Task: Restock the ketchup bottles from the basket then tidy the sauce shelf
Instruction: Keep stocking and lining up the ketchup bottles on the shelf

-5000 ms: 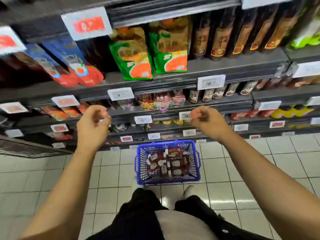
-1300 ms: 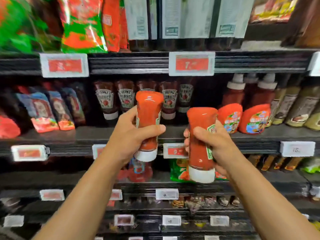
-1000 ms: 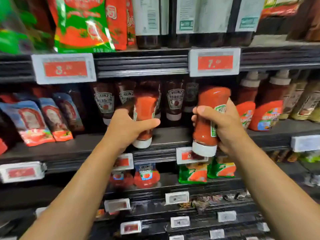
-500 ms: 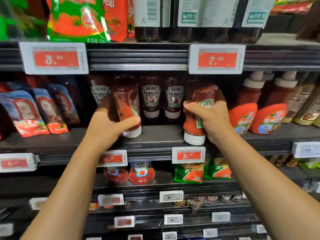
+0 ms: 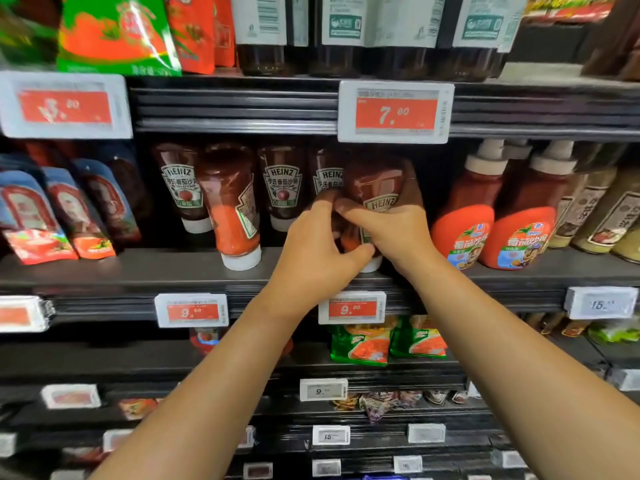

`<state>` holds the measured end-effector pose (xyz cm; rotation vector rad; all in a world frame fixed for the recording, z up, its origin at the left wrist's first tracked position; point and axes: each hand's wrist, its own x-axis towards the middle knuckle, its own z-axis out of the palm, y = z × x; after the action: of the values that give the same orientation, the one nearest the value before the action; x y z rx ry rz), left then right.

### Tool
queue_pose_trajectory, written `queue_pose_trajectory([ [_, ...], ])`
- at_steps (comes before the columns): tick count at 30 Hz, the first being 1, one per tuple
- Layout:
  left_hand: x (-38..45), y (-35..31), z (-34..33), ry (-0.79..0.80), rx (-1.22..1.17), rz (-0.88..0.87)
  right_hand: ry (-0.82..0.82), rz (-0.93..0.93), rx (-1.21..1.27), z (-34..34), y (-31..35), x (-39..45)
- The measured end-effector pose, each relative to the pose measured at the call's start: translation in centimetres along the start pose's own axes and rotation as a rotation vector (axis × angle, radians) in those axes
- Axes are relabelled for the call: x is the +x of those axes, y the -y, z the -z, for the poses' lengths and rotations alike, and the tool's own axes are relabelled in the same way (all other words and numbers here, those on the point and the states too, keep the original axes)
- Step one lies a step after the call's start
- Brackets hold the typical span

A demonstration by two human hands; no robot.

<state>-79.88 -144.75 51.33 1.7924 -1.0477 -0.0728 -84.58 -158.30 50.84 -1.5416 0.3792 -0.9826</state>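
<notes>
Both forearms reach up from the bottom of the head view and meet at one Heinz ketchup bottle (image 5: pixel 377 195) standing cap-down on the sauce shelf (image 5: pixel 138 268). The right hand (image 5: pixel 394 230) curls round the bottle's label side, while the left hand (image 5: pixel 318 244) has crossed over to it — fingers on its left flank, thumb hooked under near the white cap. Half a second ago the left hand was gripping its own bottle; that second ketchup bottle (image 5: pixel 235 209) now stands free at the shelf's front lip, leaning a little, label turned sideways. So one bottle is delivered and the other is being seated, likely squared up with two hands. Behind them runs the row of Heinz bottles (image 5: pixel 282 188) with labels facing out, which the leaning bottle does not yet match — it probably wants turning. The basket is out of view, so I cannot tell how much stock remains.
</notes>
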Motion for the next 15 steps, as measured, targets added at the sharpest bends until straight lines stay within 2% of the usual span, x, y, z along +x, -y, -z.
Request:
queue_pose_trajectory([
  [4, 1.7, 0.2, -0.4, 0.008, 0.013, 0.025, 0.031, 0.023, -0.120, 0.6, 0.6, -0.2],
  [11, 3.0, 1.7, -0.5, 0.144, -0.115, 0.033, 0.068, 0.118, -0.472, 2.5, 2.7, -0.9],
  [13, 3.5, 1.7, -0.7, 0.166, -0.043, 0.011, 0.071, 0.144, -0.541, 2.8, 2.9, -0.9],
  [15, 3.5, 1.5, -0.8, 0.111, 0.107, -0.028, 0.019, 0.137, -0.579, 2.4, 2.7, -0.9],
])
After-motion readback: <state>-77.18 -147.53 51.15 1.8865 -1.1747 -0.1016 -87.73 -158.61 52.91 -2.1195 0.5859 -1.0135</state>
